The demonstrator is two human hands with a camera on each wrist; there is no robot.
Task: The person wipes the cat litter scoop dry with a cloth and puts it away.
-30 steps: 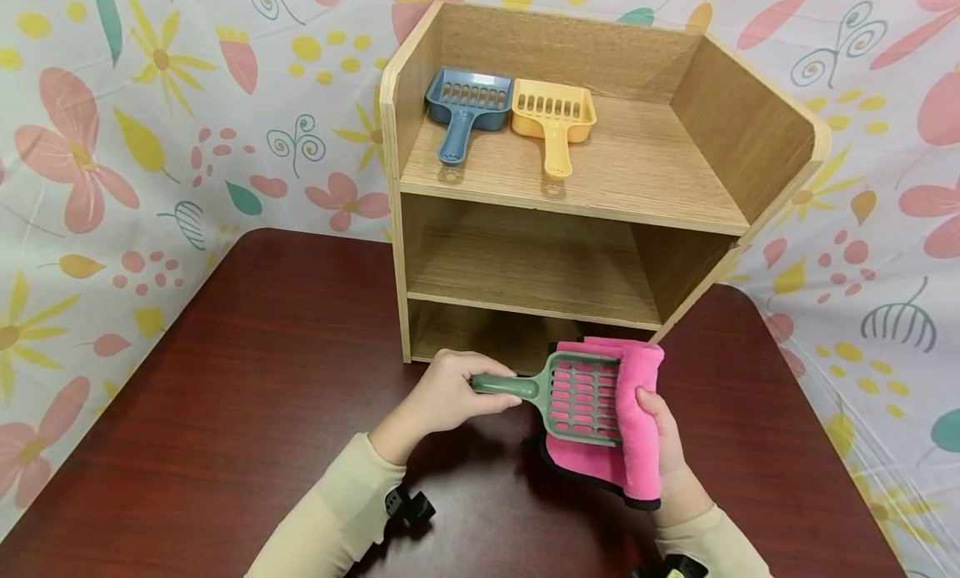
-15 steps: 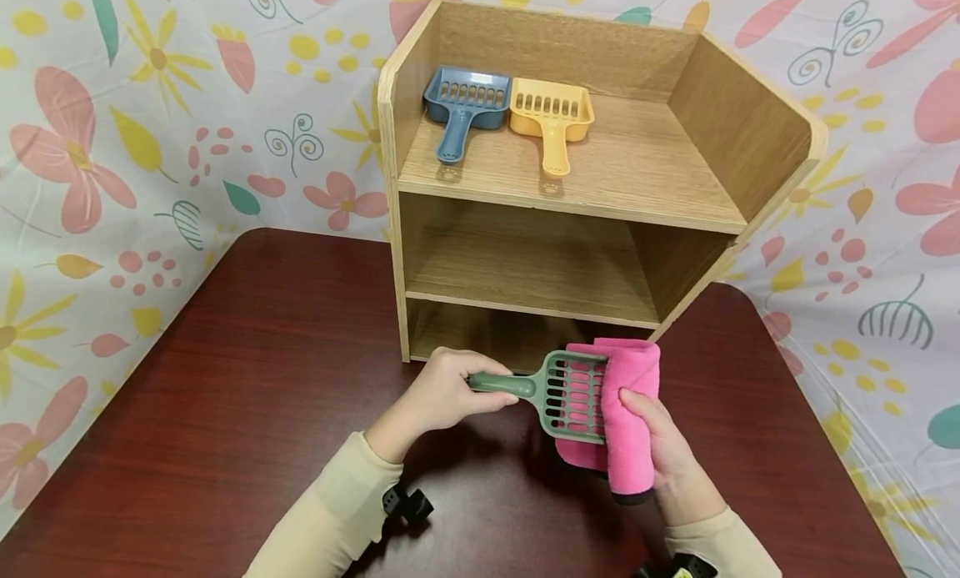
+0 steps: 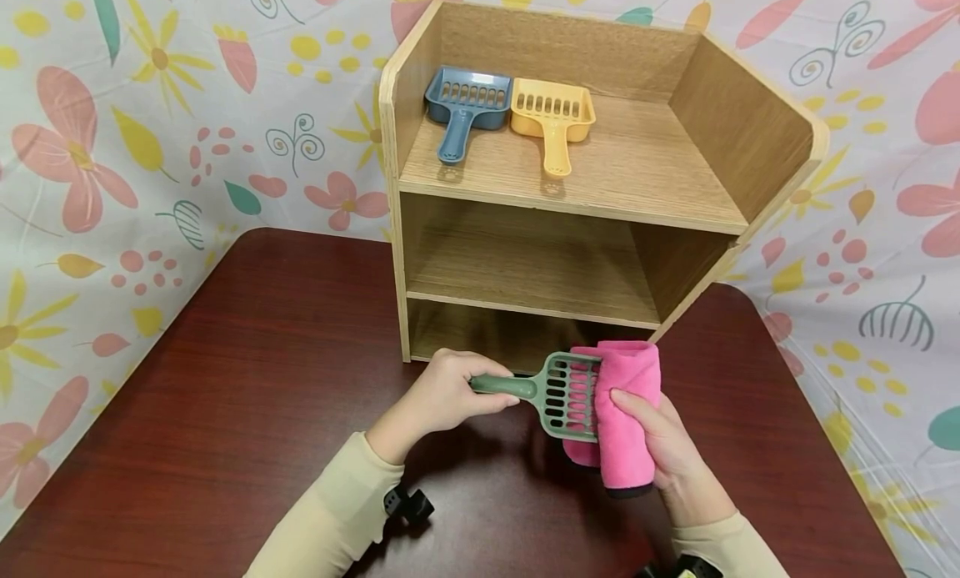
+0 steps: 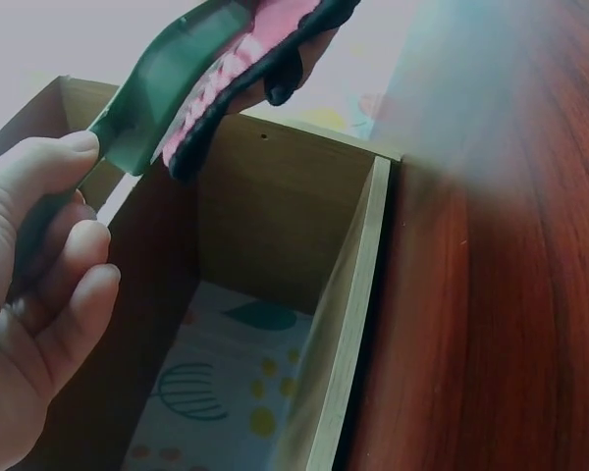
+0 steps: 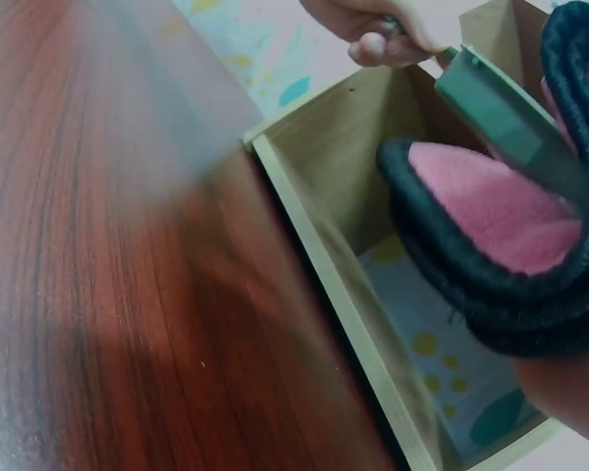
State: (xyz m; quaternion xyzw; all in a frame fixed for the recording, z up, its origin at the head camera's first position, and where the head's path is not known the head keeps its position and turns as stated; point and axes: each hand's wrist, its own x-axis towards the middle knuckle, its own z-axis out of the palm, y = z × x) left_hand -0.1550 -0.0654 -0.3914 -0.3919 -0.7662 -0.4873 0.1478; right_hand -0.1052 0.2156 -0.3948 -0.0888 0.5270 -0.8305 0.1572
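A green slotted litter scoop [image 3: 557, 399] is held level in front of the shelf, its handle to the left. My left hand [image 3: 450, 394] pinches the handle's end between thumb and fingers. In my right hand [image 3: 675, 453] is a pink cloth [image 3: 628, 419] with black edging, folded over the scoop's far right end. Pink shows through the slots nearest the cloth, so part of it lies beneath the scoop. In the right wrist view the cloth [image 5: 491, 206] wraps both faces of the scoop [image 5: 501, 113]. The right fingers under the cloth are hidden in the head view.
A wooden shelf unit [image 3: 573, 203] stands at the back of the dark red table [image 3: 285, 378]. On its top shelf lie a blue litter scoop [image 3: 468, 103] and a yellow litter scoop [image 3: 553, 119], side by side. Floral fabric [image 3: 247, 86] hangs behind.
My right hand has shifted left and folded the cloth further over the scoop's end, then a little more left along it. More bare slots show near the handle. The left hand stays almost still.
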